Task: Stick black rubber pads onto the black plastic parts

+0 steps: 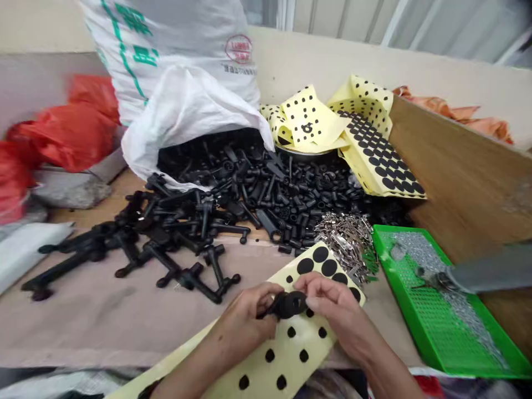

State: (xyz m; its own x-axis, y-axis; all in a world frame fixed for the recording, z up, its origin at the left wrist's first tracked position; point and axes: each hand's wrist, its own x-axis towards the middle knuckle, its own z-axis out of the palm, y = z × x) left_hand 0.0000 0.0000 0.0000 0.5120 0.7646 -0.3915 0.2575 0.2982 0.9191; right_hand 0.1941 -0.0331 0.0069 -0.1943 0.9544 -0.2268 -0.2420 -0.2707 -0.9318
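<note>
My left hand (257, 313) is closed around a black plastic part (286, 305) that has a round, flat end with a hole in it. Fingers of my right hand (330, 302) are pinched at the right edge of that round end; whether a thin pad lies between them I cannot tell. Under both hands lies a yellow backing sheet (266, 377) of black round stickers. Full discs remain at its far end, while only small black dots show on the nearer part.
Black crank-like handles (166, 244) lie at left, before a white woven sack (195, 100) spilling black parts. Small metal pieces (347, 244) are heaped by a green tray (415, 316) of tiny silvery parts. More sticker sheets (382, 155) lie behind. A grey tool arm (490, 274) overhangs the tray.
</note>
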